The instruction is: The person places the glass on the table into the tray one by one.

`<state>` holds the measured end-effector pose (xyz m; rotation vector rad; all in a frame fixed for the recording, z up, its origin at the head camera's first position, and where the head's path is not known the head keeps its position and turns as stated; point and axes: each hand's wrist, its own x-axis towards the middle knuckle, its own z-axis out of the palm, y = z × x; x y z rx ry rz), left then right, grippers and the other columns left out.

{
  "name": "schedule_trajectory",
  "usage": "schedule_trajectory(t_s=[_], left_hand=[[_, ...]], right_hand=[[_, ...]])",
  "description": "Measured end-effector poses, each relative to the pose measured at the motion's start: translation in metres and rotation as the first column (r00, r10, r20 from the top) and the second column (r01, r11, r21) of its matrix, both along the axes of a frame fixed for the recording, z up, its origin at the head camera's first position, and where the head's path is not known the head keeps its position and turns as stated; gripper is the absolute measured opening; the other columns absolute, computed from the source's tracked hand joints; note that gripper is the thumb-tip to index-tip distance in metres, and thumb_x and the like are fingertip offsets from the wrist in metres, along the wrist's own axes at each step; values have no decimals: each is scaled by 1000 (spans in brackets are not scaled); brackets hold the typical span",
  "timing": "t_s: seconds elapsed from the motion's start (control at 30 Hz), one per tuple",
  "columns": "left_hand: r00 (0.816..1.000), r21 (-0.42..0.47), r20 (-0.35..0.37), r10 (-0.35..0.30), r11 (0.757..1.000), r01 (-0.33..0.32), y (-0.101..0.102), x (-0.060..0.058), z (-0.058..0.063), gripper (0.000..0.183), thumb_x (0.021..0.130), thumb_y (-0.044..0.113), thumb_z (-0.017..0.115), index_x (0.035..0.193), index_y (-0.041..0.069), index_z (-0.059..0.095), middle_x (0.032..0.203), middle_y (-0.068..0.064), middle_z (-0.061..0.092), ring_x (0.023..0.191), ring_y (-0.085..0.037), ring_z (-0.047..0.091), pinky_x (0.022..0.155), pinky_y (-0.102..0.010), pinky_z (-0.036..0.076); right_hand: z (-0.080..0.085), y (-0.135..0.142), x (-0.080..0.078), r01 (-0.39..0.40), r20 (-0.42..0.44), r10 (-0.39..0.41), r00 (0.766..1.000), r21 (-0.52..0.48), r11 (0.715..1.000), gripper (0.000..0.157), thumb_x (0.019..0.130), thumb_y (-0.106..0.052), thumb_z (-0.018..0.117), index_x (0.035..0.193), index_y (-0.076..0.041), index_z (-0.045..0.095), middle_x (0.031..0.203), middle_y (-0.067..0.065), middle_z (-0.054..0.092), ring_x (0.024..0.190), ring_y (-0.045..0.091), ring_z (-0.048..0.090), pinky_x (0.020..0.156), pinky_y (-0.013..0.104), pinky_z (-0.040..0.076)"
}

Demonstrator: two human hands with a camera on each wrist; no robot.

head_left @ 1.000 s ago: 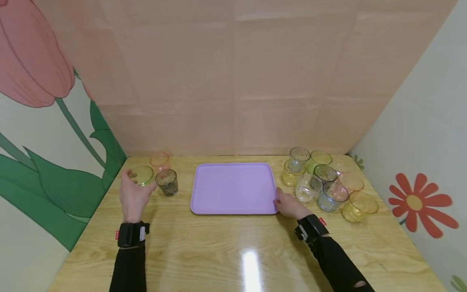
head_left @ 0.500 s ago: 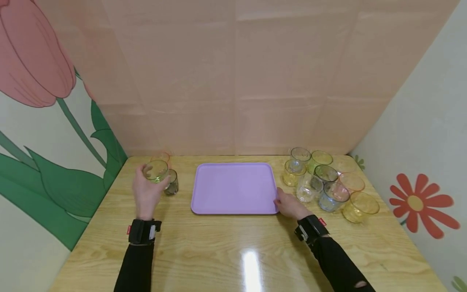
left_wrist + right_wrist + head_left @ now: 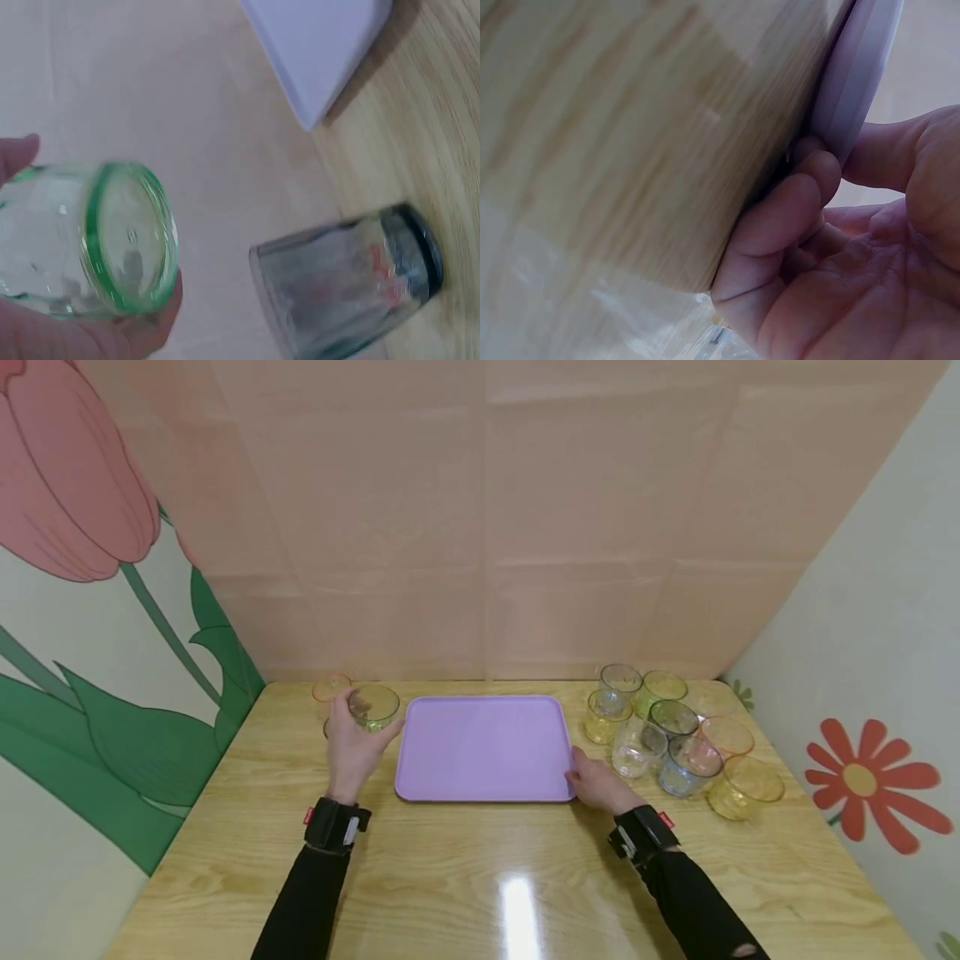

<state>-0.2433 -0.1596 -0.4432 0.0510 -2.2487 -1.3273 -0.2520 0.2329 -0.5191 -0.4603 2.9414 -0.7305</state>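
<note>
Off the table, my left hand (image 3: 352, 750) holds a clear green-tinted drinking glass (image 3: 127, 236) between thumb and fingers. The glass is near the left edge of a lilac tray (image 3: 483, 747). Below it in the left wrist view stands a smoky grey glass (image 3: 345, 281), mostly hidden behind the hand in the head view. A pink-rimmed glass (image 3: 332, 687) is further back. At the tray's right side, my right hand (image 3: 600, 783) pinches the edge, thumb on top and curled fingers (image 3: 776, 214) at the underside, as the right wrist view shows.
Right of the tray stands a close group of several glasses, among them a clear one (image 3: 637, 747), a blue one (image 3: 686, 768) and a yellow one (image 3: 742, 789). A pinkish backdrop (image 3: 480, 527) rises behind the wooden table (image 3: 435, 877).
My left hand has lifted the green glass and carried it right, past the grey glass, to the tray's left edge. The right hand keeps its grip on the tray.
</note>
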Motion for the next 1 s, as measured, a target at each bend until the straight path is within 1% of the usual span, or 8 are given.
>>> schedule_trajectory(t_s=[0.13, 0.17, 0.3, 0.43, 0.53, 0.57, 0.8, 1.0], left_hand=[[1000, 6, 17, -17, 1000, 16, 10, -4, 0, 84, 71, 26, 87, 137, 4, 41, 116, -17, 52, 108, -31, 50, 89, -42, 42], [1000, 15, 18, -25, 1000, 25, 12, -5, 1, 84, 70, 25, 88, 137, 3, 41, 116, -18, 52, 108, -32, 51, 90, -43, 42], [993, 105, 53, -103, 990, 97, 24, -10, 1, 83, 71, 23, 87, 137, 4, 41, 124, -18, 53, 114, -32, 53, 95, -44, 46], [971, 268, 103, -215, 946, 181, 34, -17, -1, 83, 73, 18, 85, 140, 6, 37, 128, -17, 56, 121, -31, 54, 96, -45, 49], [962, 330, 112, -251, 922, 202, 39, -24, -6, 82, 74, 15, 85, 140, 6, 37, 126, -18, 57, 121, -32, 55, 96, -42, 48], [960, 342, 118, -255, 918, 202, 40, -25, -5, 82, 74, 13, 84, 140, 4, 36, 126, -19, 57, 121, -33, 55, 96, -42, 48], [967, 311, 84, -240, 928, 203, 44, -36, -19, 80, 72, 17, 85, 137, 7, 38, 124, -14, 60, 120, -36, 56, 99, -47, 48], [960, 344, 82, -269, 912, 226, 50, -44, -21, 81, 72, 10, 84, 138, 5, 36, 126, -18, 56, 121, -35, 54, 100, -48, 47]], right_hand=[[-1, -1, 0, 8, 3, -8, 1000, 1, 1000, 46, 96, -15, 51, 129, 15, 40, 105, 36, 63, 96, 45, 64, 86, 52, 52], [3, -4, 2, 25, 33, -25, 999, 0, 1000, 46, 94, -11, 52, 130, 16, 40, 105, 36, 63, 98, 46, 64, 88, 55, 51], [7, -7, 5, 47, 49, -48, 998, 33, 998, 45, 94, -9, 53, 130, 15, 39, 105, 34, 64, 98, 43, 65, 87, 54, 51], [9, -9, 5, 51, 43, -53, 998, 43, 998, 46, 95, -8, 53, 131, 17, 39, 106, 35, 64, 100, 43, 64, 88, 53, 51], [8, -9, 4, 50, 42, -52, 998, 44, 998, 47, 95, -8, 52, 132, 18, 38, 108, 36, 63, 103, 46, 63, 91, 54, 50], [7, -9, 4, 52, 49, -54, 997, 43, 998, 48, 95, -8, 52, 133, 18, 37, 109, 36, 62, 104, 46, 63, 92, 54, 50], [5, -8, 4, 46, 56, -49, 997, 51, 998, 48, 95, -8, 52, 132, 19, 37, 110, 37, 62, 106, 46, 62, 93, 55, 49], [8, -8, 3, 46, 41, -47, 998, 42, 998, 48, 95, -8, 52, 132, 18, 37, 110, 37, 62, 105, 46, 62, 93, 54, 49]])
